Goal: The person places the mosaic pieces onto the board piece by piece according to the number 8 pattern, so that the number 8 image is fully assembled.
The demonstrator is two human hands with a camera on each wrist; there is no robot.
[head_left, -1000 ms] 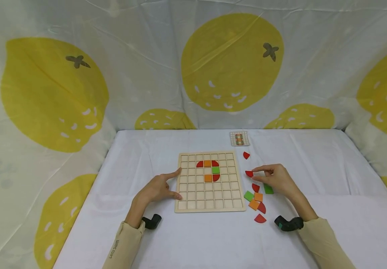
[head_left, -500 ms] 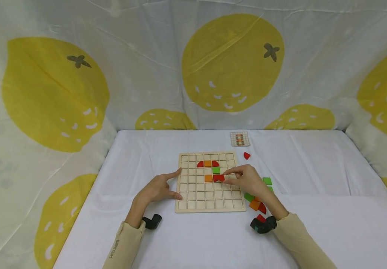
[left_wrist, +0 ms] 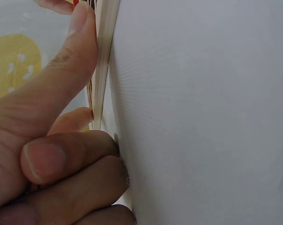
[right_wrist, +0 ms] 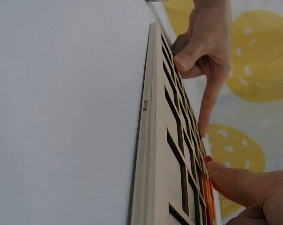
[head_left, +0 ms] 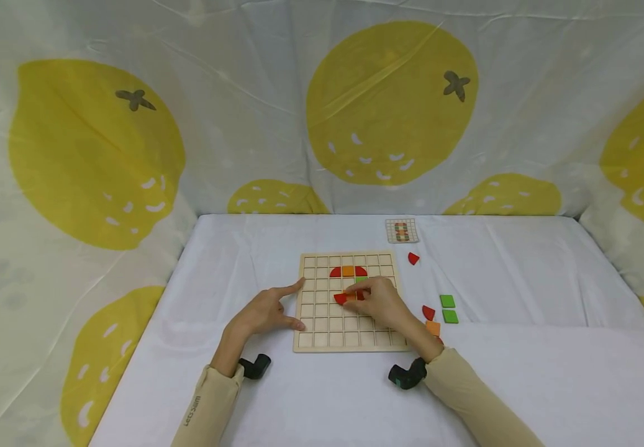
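Note:
A wooden grid board (head_left: 320, 339) lies flat on the white-covered table. My right hand (head_left: 380, 303) is over its middle, pinching a red quarter-circle tile (head_left: 340, 299) between thumb and forefinger, just left of an orange tile partly covered by the fingers. At the board's left edge, my left hand (head_left: 263, 315) presses with outstretched thumb and forefinger; the left wrist view shows its other fingers curled. Two red quarter-circle tiles flank an orange square tile (head_left: 348, 271) in an upper row. A green tile and another red one are partly hidden by the right hand.
Behind the board lies a small pattern card (head_left: 402, 231), with a loose red tile (head_left: 413, 258) before it. Right of the board are two green square tiles (head_left: 448, 302), a red tile (head_left: 428, 312) and an orange tile (head_left: 432, 328). The right forearm covers others.
My right hand has carried the red quarter-circle tile left from the loose tiles onto the middle of the board. The left hand stays at the board's edge.

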